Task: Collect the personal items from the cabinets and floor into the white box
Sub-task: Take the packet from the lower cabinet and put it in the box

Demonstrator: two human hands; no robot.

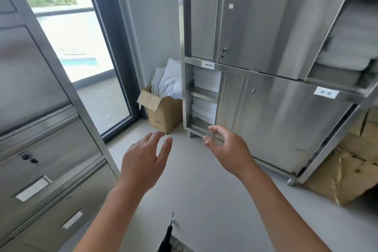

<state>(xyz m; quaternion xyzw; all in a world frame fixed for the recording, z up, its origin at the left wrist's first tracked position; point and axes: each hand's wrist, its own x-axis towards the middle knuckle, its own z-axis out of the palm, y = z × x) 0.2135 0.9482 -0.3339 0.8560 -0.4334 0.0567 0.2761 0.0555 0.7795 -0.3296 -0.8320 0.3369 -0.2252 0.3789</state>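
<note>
Linen storeroom, probably in a hotel or similar lodging. Steel cabinet (266,57) with labelled doors (325,92); stacked white linen (205,96) in its open narrow bay; folded white bedding (347,47) on an open shelf at right. Cardboard box (163,112) of white bedding on the floor. Steel drawer unit (45,149) at left. Tall window (71,37) with an outdoor view.

Pale grey floor (196,200) and grey wall (155,16). Steel cabinet (276,26) at the right, doors shut but for a narrow gap showing folded white linen (205,96). Steel drawers (47,170) at the left. Between them, a tall window (75,43) gives bright daylight; a cardboard carton (163,114) sits in the corner
</note>
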